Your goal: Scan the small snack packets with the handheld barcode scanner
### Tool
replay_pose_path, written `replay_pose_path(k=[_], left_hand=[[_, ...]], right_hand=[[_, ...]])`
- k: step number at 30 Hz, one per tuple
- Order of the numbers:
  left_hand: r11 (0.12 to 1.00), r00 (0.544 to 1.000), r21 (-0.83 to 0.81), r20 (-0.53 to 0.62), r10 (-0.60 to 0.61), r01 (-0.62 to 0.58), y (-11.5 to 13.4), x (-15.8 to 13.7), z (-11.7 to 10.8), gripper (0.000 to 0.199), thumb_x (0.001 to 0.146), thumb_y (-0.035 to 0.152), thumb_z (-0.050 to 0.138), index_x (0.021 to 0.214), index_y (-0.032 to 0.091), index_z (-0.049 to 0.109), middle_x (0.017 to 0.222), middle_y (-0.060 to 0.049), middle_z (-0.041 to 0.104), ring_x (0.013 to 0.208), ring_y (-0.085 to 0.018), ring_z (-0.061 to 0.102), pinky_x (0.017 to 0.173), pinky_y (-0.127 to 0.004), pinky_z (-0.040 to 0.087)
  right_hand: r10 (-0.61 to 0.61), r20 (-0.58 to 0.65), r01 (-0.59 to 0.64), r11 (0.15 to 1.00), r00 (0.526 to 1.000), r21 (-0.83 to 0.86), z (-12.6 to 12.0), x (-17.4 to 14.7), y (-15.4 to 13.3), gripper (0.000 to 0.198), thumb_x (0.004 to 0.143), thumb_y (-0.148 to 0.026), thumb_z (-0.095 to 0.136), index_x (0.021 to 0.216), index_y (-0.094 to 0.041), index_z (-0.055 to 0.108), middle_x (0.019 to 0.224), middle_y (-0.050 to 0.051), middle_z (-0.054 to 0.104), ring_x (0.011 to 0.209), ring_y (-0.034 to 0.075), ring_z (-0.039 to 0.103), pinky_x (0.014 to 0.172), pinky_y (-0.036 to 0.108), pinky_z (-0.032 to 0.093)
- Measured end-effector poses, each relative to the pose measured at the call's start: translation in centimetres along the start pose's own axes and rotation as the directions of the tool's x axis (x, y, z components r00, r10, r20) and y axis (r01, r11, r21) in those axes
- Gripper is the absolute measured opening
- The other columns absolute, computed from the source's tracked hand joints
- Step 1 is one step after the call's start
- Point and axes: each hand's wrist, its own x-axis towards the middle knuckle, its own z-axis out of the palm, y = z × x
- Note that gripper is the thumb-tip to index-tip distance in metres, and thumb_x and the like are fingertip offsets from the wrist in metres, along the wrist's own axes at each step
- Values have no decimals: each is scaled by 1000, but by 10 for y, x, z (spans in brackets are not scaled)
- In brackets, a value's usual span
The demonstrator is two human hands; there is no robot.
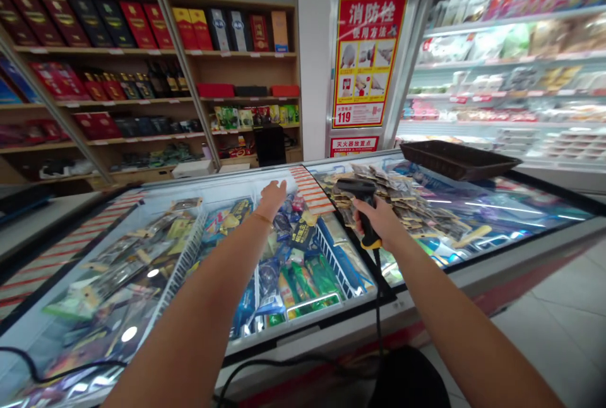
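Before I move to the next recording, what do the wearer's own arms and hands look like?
The left hand is ungloved, with a thin, gold-toned bracelet at its wrist. The right hand is ungloved too, and I see no band on that wrist. No sleeve shows on either arm. Finer details, such as nails, are too small to tell.

Your scanner (358,189) is black, with yellow at the grip's foot. You see the freezer (227,188) white inside and black-framed, a strip (312,191) striped red and white reaching from its back edge. Toward its front edge lie green packets (318,276) in a white basket (335,261). Along its back edge the tray (457,158) is dark brown.
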Motion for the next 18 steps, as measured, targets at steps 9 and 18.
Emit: replay_pose_path(k=[9,18], left_hand=[[877,948,385,-246,-202,287,-175,4,-143,51,91,43,55,127,7,57,144,-32,51,141,-47,40,108,-63,36],[932,958,323,-278,-72,164,-270,24,-206,23,89,17,56,71,18,42,78,-8,59,137,-41,39,110,-61,28]], right_hand=[[38,219,-49,998,975,45,105,6,38,37,75,-39,75,91,-23,45,53,-7,57,37,11,52,34,21,39],[97,290,-88,995,952,-43,109,13,73,40,74,-39,76,90,-23,44,54,-7,58,37,11,52,34,21,39]])
